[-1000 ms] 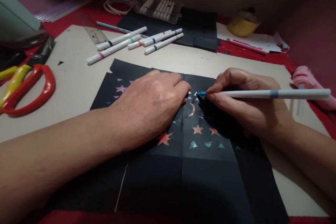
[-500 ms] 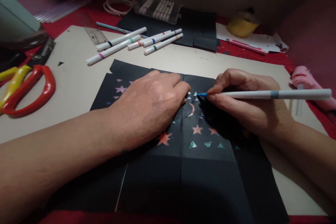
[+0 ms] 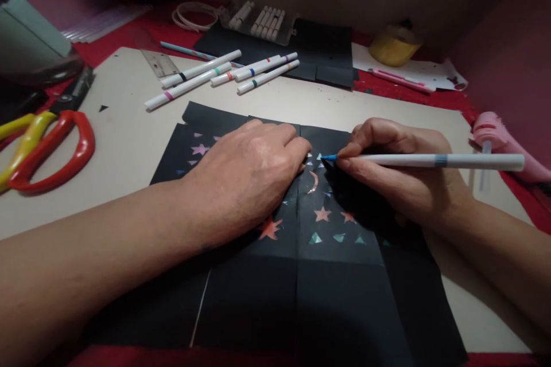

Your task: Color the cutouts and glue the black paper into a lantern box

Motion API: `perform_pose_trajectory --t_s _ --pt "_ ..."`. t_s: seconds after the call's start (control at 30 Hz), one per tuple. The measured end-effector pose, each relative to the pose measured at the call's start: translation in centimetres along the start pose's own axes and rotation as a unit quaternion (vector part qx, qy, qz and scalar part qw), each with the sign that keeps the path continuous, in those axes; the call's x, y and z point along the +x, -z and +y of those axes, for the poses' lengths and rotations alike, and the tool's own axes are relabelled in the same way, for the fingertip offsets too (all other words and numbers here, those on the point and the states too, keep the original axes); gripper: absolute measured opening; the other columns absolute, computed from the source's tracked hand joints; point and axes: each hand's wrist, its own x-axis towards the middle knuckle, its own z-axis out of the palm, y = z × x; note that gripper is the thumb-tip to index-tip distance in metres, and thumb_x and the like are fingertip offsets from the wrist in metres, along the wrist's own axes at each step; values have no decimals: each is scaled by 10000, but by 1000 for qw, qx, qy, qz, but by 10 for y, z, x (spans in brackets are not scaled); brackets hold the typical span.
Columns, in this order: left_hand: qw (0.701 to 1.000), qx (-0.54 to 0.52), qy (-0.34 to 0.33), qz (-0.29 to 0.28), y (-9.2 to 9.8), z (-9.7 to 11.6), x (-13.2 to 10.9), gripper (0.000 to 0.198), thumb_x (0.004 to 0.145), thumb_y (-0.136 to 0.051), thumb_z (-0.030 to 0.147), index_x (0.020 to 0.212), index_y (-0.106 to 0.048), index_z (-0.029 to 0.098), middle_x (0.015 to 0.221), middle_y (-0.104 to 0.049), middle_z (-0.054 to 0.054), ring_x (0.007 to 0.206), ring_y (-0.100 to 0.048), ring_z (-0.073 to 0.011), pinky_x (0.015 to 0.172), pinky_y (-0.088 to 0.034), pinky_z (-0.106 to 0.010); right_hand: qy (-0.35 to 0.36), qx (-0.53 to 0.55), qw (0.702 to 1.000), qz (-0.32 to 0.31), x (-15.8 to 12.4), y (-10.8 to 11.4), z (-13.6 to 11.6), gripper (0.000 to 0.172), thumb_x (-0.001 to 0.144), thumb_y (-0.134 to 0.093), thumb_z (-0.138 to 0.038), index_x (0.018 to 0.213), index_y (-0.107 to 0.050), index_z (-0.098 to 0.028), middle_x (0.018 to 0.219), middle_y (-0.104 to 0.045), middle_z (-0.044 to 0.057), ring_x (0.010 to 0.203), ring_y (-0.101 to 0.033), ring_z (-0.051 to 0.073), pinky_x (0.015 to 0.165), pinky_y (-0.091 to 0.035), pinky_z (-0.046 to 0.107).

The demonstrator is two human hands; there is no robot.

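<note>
Walls (image 3: pixel 512 40) of matte pink flank a red tabletop (image 3: pixel 138 355) bearing a cream, flat board (image 3: pixel 258 106). Black star-patterned paper (image 3: pixel 253 298) lies at the board's six o'clock, under the left hand (image 3: pixel 258 166), grip indeterminable; the right hand (image 3: pixel 422 186) pinches a white, cylindrical marker (image 3: pixel 473 161), blue nib (image 3: pixel 328 157) toward nine o'clock.

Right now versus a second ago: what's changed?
Whole view shifted slightly; nothing taken hold of or let go. Right hand still grips the blue-tipped marker beside the small triangle. Left hand stays on the black paper; scissors unmoved.
</note>
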Motion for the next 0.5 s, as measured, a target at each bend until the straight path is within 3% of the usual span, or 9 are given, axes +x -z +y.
perform_pose_trajectory --t_s 0.5 --pt "1000 5 4 -5 2 1 0 243 964 -477 205 1055 -692 140 902 -685 -103 774 -633 -243 731 -504 -374 -2 -2 1000 -9 1 1 -1 159 822 -717 -217 732 -593 -257 684 -643 -6 578 -546 165 544 -428 329"
